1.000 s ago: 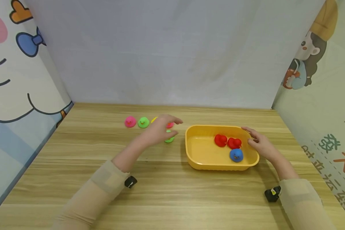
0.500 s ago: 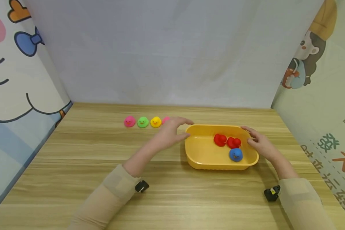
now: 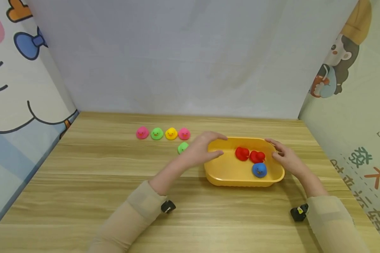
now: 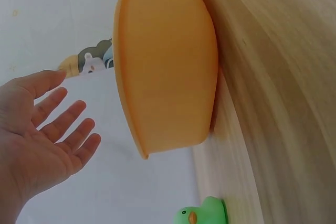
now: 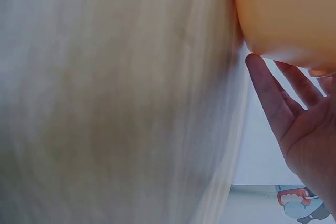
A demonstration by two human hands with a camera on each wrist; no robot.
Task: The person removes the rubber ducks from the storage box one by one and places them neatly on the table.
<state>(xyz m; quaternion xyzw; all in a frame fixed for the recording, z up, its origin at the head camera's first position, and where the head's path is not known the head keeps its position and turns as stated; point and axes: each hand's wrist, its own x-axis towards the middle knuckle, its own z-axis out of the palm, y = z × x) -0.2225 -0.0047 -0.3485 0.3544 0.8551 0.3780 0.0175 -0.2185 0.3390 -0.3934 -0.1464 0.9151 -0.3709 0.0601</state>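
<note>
A yellow plastic tub sits on the wooden table, holding two red rubber ducks and a blue rubber duck. My left hand hovers over the tub's left end, fingers and thumb spread with nothing between them. In the left wrist view that hand is apart from the tub's wall. My right hand holds the tub's right end, thumb over the rim and fingers along the outside. From the right wrist view, fingertips lie right at the tub's outer wall.
Left of the tub, a row has a pink duck, a green duck, a yellow duck and another pink duck. Another green duck is partly behind my left hand. A pale curtain hangs behind the table.
My left hand has moved right, from above the ducks to over the tub's left end, uncovering the yellow and right-hand pink ducks. The right hand and tub stay in place.
</note>
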